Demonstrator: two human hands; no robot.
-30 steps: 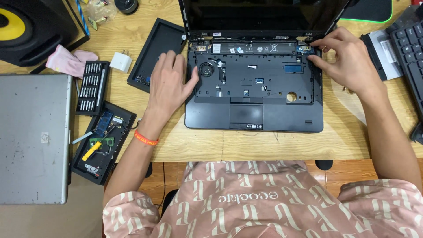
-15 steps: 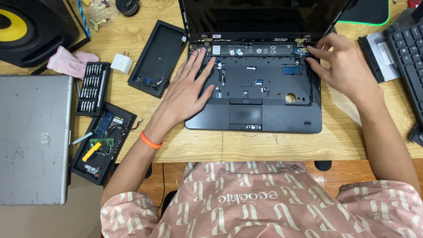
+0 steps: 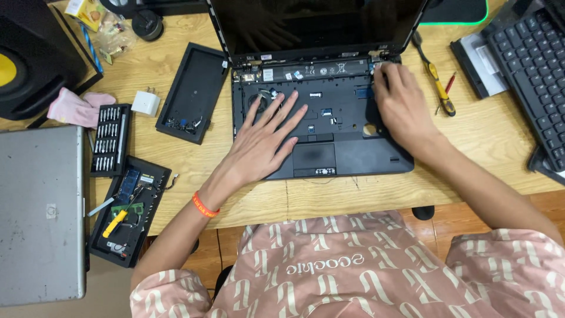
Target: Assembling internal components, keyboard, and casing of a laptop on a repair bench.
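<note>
A black laptop (image 3: 353,159) lies open on the wooden desk with its keyboard removed, so the inner frame and small parts show. My left hand (image 3: 265,141) rests flat with spread fingers on the left half of that bare frame, above the touchpad. An orange band circles its wrist. My right hand (image 3: 400,112) lies on the right side of the frame, its fingertips curled at the right hinge corner under the dark screen (image 3: 318,23). Whether those fingers pinch anything I cannot tell.
Left of the laptop lie a black tray-like cover (image 3: 191,91), a white charger plug (image 3: 145,103), a screwdriver bit set (image 3: 110,140), a second black tray with parts and tools (image 3: 129,209) and a closed grey laptop (image 3: 41,212). A yellow-handled screwdriver (image 3: 438,85) and a keyboard (image 3: 532,70) lie right.
My left hand has slid from the laptop's left edge onto the middle of the bare frame. My right hand has moved further in over the right hinge corner. The view has shifted.
</note>
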